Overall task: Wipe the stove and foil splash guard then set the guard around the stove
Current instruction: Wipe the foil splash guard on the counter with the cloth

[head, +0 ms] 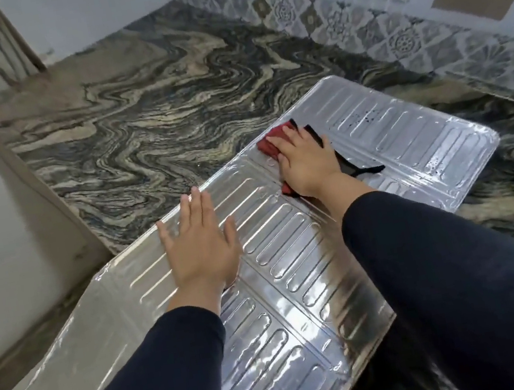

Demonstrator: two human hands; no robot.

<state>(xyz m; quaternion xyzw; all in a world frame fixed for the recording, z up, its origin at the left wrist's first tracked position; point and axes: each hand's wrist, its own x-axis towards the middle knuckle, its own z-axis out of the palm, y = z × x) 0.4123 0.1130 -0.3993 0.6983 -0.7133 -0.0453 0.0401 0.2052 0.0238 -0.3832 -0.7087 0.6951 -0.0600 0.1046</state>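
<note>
I see the foil splash guard [293, 257] lying flat and unfolded across the marbled table [141, 119], running from the lower left of the view to the right. Its near-left end overhangs the table edge. The surface is embossed with rows of oblong ridges and divided into panels by fold lines.

My left hand [200, 241] rests palm down on the guard near its far edge, fingers extended and only slightly spread, holding nothing. It presses on the panel left of centre.

My right hand [302, 161] lies palm down on a red and black cloth [274, 142], fingers straight and close together, pressing the cloth against the guard. The cloth sits on the panel right of centre; its red part shows beyond the fingertips and a black strip trails out to the right of the wrist.

Dark specks [360, 121] mark the guard just right of the cloth.

Both forearms wear dark sleeves [467, 278].

A patterned tile wall [356, 21] borders the table at the back.
</note>
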